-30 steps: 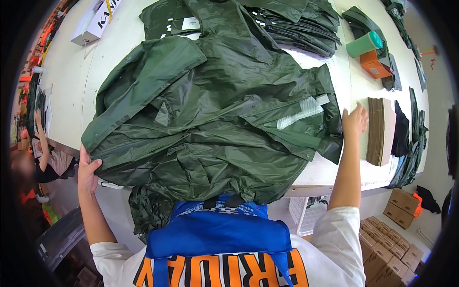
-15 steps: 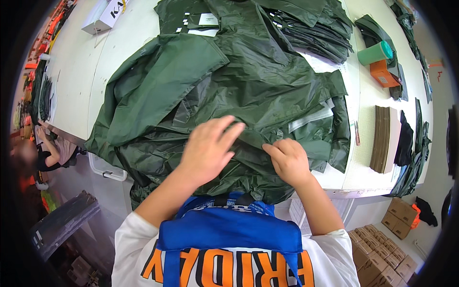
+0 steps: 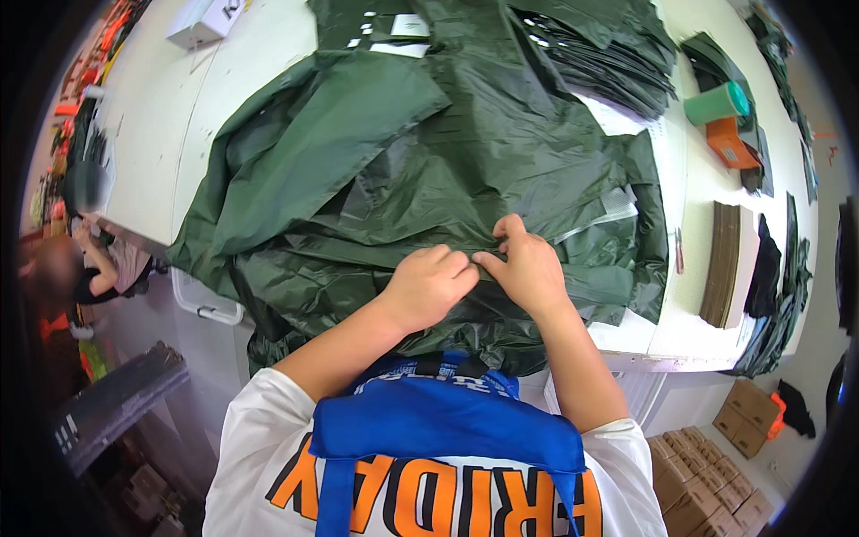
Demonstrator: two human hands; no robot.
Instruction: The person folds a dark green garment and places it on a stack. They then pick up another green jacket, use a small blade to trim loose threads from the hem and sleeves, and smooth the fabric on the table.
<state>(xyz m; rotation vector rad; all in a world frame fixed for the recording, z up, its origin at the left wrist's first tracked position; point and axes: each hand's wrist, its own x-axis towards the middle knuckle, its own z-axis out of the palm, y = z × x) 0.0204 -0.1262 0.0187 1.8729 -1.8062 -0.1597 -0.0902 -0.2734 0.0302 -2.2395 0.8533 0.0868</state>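
A dark green, shiny raincoat (image 3: 501,170) lies spread and rumpled over the table, its near part hanging over the front edge. One broad sleeve (image 3: 304,152) is folded across its left side. A grey reflective strip (image 3: 608,215) shows at the right. My left hand (image 3: 429,286) is closed on a fold of the raincoat near the middle, knuckles up. Just to its right, my right hand (image 3: 523,268) pinches the same fold, thumb toward the left hand. Whatever small part lies between the fingertips is hidden.
Folded green garments (image 3: 608,63) are stacked at the back right. A green cup (image 3: 716,104), an orange box (image 3: 732,143) and a cardboard stack (image 3: 721,264) stand along the right. At far left is another person (image 3: 103,268). Cartons (image 3: 707,483) sit on the floor, lower right.
My left hand has moved right and down, its spread fingers now closed on the cloth. My right hand has shifted slightly left and up, and the two hands are close together. The view has shifted slightly.
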